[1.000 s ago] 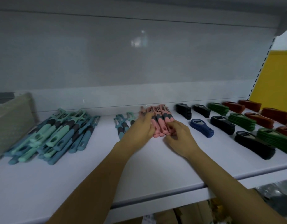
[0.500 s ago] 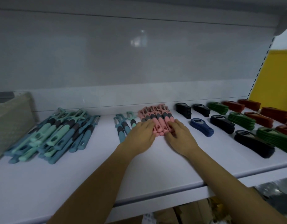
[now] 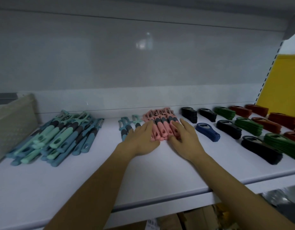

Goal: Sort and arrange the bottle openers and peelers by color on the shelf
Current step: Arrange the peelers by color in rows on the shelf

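Two hands: the left hand (image 3: 141, 139) and the right hand (image 3: 185, 138) lie palm down on either side of the pink peelers (image 3: 161, 128).
Left fingers (image 3: 146, 127): straight and pressed together, laid against the left flank of the pink peelers.
Right fingers (image 3: 185, 126): straight and slightly spread, resting on the right flank, with the thumb near the handle ends.
Pink peelers: smooth plastic handles with dark grey grip bands and an oval hole at each near end. They are packed side by side in a tight block on the shelf (image 3: 143, 178), heads toward the back wall.
Teal peelers (image 3: 126, 127): a few just left of the pink peelers, partly hidden by the left hand.
Loose pile (image 3: 57, 136): mint and blue peelers well left of the pink peelers, crossed over one another untidily.
Blue bottle opener (image 3: 207, 132): rounded and ribbed along its edge, just right of the pink peelers beyond the right hand.
Black openers (image 3: 229, 128): stacks to the right of the pink peelers.
Green openers (image 3: 248, 126): stacks further right.
Red openers (image 3: 266, 124): stacks furthest right.
Basket (image 3: 12, 123): pale, perforated plastic, far left of the pink peelers.
Yellow panel (image 3: 283, 80): flat, beyond the shelf upright, far right of the pink peelers.
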A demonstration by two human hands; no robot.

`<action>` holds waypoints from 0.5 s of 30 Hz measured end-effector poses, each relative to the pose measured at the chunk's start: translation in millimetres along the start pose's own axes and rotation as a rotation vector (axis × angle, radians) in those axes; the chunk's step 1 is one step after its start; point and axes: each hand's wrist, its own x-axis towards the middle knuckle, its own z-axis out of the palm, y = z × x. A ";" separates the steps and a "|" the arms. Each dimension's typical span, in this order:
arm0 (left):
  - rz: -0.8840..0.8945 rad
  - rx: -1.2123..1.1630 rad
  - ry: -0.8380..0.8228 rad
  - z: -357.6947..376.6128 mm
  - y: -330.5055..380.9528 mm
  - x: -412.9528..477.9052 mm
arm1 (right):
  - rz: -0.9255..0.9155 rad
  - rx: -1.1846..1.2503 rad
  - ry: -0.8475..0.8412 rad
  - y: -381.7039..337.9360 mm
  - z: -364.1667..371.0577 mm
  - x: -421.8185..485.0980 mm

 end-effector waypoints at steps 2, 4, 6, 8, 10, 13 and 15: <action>-0.046 -0.006 -0.054 -7.4 -3.4 -2.3 | -0.084 0.026 0.064 -1.9 -0.7 -1.1; -0.086 0.077 -0.130 -11.8 -10.1 -9.7 | -0.170 -0.008 0.091 -6.5 -2.1 -1.8; -0.085 0.157 -0.149 -11.7 -21.5 -21.6 | -0.275 -0.075 0.079 -12.4 -0.6 -1.8; -0.090 0.182 -0.143 -12.0 -35.1 -35.2 | -0.320 -0.102 0.066 -23.2 1.8 0.6; -0.109 0.157 -0.147 -14.0 -48.3 -46.6 | -0.324 -0.061 0.027 -38.6 6.2 2.8; -0.088 -0.040 -0.036 -25.3 -64.4 -60.9 | -0.303 0.025 -0.069 -66.0 18.4 5.8; -0.041 -0.113 0.094 -34.7 -77.6 -71.4 | -0.322 0.044 -0.139 -86.7 27.2 7.5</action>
